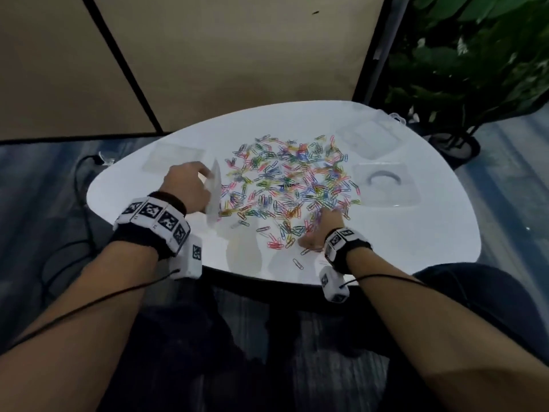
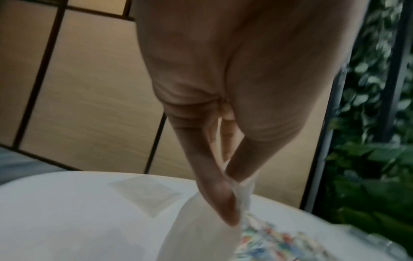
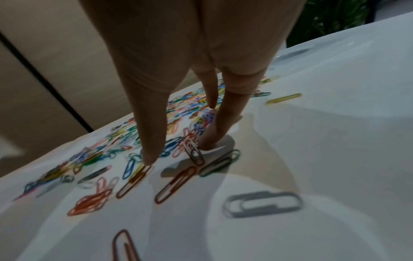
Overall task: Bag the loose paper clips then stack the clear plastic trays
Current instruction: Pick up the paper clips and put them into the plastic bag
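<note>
The person's forearms fill the near edge of the head view, each wrist wrapped in a black band carrying white marker blocks. The left hand [image 1: 187, 188] is raised just left of the paper clips [image 1: 285, 185], thumb and fingers [image 2: 214, 190] pinching the rim of a clear plastic bag [image 1: 214, 197] that hangs from the pinch with its lower end near the tabletop; whether any clips are inside it cannot be told. The right hand [image 1: 322, 230] is at the near edge of the paper clips, its straight fingers [image 3: 152, 141] pointing down with the tips touching the table among loose clips, closed round nothing that shows. The paper clips, in many colours, lie spread across the middle of the white table [image 1: 430, 233], with a few strays nearer the person. Right of the paper clips sits a clear plastic tray [image 1: 386, 185] showing a curved grey shape, either in it or through it. Beyond that, at the far right of the paper clips, stands a second clear tray [image 1: 368, 138], its contents not discernible. To the far left of the paper clips lies a flat clear tray [image 1: 172, 157], apparently holding nothing. A leafy green plant [image 1: 475, 69] stands beyond the table to the right of the paper clips, and beige wall panels [image 1: 222, 55] with dark frames rise behind them.
</note>
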A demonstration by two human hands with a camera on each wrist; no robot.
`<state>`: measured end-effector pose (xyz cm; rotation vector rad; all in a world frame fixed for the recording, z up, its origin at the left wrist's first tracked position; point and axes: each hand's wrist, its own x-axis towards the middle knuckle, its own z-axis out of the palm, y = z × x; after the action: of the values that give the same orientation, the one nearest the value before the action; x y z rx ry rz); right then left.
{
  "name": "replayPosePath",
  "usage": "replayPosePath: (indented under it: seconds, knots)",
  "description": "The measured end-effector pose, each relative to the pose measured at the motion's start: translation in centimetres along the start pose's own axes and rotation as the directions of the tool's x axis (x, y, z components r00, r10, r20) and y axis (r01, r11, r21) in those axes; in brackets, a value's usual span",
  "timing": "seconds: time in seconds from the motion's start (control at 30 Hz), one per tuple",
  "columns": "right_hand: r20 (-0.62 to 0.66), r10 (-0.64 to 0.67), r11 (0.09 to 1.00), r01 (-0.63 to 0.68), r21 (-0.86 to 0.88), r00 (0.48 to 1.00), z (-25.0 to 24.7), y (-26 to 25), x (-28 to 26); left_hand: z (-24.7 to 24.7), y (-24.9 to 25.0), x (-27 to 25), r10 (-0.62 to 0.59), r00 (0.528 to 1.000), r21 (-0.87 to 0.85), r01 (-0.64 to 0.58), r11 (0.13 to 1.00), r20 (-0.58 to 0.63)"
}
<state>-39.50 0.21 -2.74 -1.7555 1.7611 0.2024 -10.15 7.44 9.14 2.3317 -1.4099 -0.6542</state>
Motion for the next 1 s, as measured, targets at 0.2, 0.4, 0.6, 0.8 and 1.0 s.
replayPosePath:
  seconds: [0.2,0.4,0.6,0.8,1.0]
  knots:
    - [-0.178,-0.268,0.931,0.207,-0.3,0.947,1.7,-2.6,2.5,2.2,2.1,-0.3,0.143,0.987,-0.02,-0.145,0.989,-0.067]
    - [-0.079,-0.261,0.902,0.214,-0.375,0.962,-1.2,-3.6,4.1,2.7,3.4,1.9,0.177,0.984,-0.071,-0.178,0.982,-0.02]
    - [-0.063,0.0,0.985,0.011,0.174,0.998,-7.9,-2.3,6.4,4.0,4.9,2.7,0.182,0.983,-0.133,-0.176,0.975,0.036]
    - [0.024,-0.222,0.334,0.053,0.941,0.975,-12.5,-7.3,0.0,5.3,6.7,2.6,0.149,0.983,-0.15,-0.132,0.98,0.108]
    - [0.005,-0.288,0.371,0.107,0.923,0.958,-9.7,-10.4,-2.0,6.0,8.8,2.9,0.181,0.981,-0.176,-0.166,0.97,0.074]
